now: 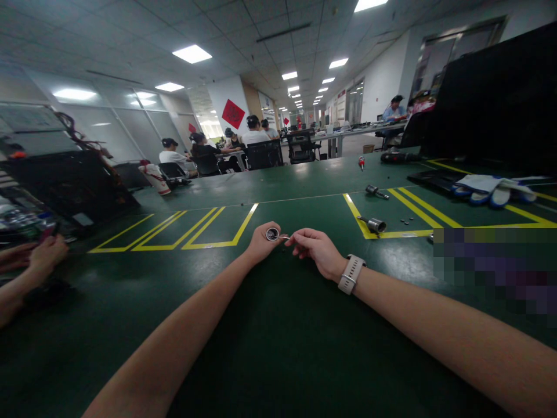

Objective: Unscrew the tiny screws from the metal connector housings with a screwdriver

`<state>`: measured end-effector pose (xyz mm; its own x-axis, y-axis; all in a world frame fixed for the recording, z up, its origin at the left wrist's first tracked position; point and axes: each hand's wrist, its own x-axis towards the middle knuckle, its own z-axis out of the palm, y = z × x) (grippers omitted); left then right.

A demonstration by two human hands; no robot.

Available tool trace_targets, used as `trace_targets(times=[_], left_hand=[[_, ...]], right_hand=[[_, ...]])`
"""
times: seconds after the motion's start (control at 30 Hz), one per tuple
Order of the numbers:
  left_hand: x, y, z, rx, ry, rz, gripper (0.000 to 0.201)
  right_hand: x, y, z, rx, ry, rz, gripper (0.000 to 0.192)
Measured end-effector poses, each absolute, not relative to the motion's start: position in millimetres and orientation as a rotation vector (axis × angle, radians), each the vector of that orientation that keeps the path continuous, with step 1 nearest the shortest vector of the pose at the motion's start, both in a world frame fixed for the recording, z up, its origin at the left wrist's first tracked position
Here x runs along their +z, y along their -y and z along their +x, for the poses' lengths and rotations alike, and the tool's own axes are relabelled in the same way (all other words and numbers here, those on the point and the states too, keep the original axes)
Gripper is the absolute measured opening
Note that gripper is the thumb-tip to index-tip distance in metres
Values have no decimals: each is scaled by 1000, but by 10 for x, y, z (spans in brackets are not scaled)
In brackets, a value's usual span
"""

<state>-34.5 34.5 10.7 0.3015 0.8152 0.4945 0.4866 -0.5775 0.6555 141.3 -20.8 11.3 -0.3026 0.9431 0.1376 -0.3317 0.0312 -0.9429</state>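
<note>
My left hand is closed around a round metal part, its open end turned toward me and some detail inside too small to make out. From the right, my right hand pinches a thin metal tool whose tip reaches the rim of that part. Whether the tip goes inside the rim I cannot tell. Beneath my hands lies a small dark bit on the green table. To the right rest two similar metal cylinders with shafts, a nearer cylinder and a farther cylinder.
Several small dark pieces lie by the nearer cylinder. Yellow tape marks the table. Farther back are a red-handled tool, a dark power tool and white-and-blue gloves. At left, another person's hands hold something dark.
</note>
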Motion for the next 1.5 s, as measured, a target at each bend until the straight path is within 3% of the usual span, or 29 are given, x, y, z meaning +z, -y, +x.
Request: trace_targets(times=[1.5], left_hand=[[57, -397, -357, 1109, -1271, 2307, 16]], right_hand=[[119, 214, 1418, 1416, 1176, -749, 15]])
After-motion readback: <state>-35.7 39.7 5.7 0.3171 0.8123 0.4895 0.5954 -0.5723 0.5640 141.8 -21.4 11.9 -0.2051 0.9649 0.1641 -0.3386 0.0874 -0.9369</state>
